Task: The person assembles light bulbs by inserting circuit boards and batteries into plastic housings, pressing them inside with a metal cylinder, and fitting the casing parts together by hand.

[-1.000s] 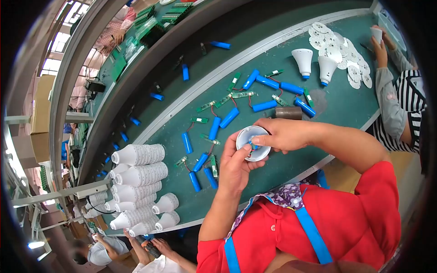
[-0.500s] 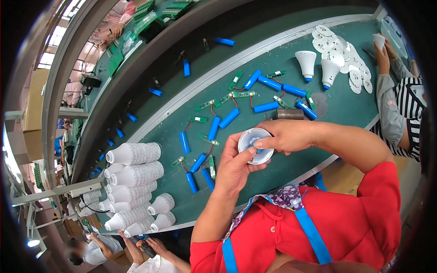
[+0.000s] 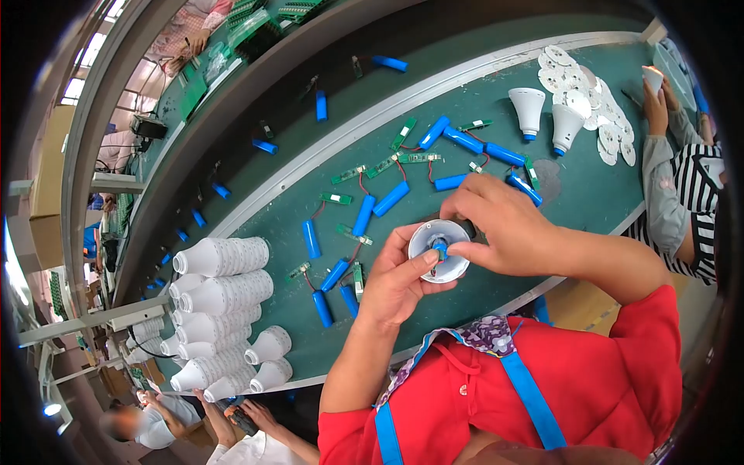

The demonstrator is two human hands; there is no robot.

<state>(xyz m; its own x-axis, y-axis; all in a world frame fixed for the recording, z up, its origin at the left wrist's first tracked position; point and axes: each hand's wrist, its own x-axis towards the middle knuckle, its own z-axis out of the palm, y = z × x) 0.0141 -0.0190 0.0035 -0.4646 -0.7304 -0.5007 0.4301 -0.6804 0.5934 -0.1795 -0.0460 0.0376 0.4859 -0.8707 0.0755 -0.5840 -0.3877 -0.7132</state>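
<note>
Arching higher than before, half-curled right hand (image 3: pixel 508 225), grip unclear, at the white flared housing (image 3: pixel 421 237)! Left hand (image 3: pixel 391 283) closed round it; blue cylinders (image 3: pixel 390 199) beyond it dot the green tabletop (image 3: pixel 271 225).

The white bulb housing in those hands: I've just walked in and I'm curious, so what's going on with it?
The person's left hand holds the white bulb housing, open end showing, its thumb inside. The right hand is at the opposite edge, its thumb by the blue part within. On the green bench lie blue cylindrical cells wired to small circuit boards, near stacked housings. A co-worker across the bench holds another white piece.
</note>
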